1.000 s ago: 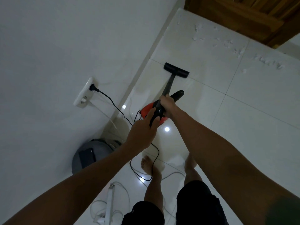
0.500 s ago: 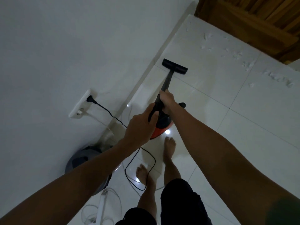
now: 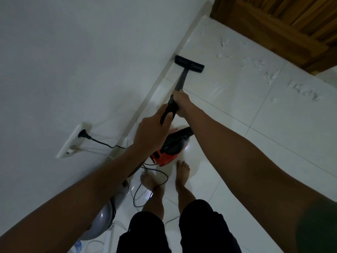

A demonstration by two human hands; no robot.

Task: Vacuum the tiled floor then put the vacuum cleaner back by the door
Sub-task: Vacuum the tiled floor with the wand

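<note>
wand (image 3: 180,83) gripped by both hands, right hand (image 3: 181,103) farther, left hand (image 3: 151,133) nearer; nozzle (image 3: 189,66) far, debris (image 3: 255,64) lying far-right of it.

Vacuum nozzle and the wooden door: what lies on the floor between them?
In the head view, scattered white debris lies on the tiled floor between the vacuum nozzle and the wooden door; nothing else.

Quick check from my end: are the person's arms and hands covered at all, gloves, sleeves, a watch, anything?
No. Left hand and right hand are bare: no gloves, rings or watch visible. Both forearms are uncovered up to the frame edge, no sleeves showing. Lower down, dark shorts and bare feet.
</note>
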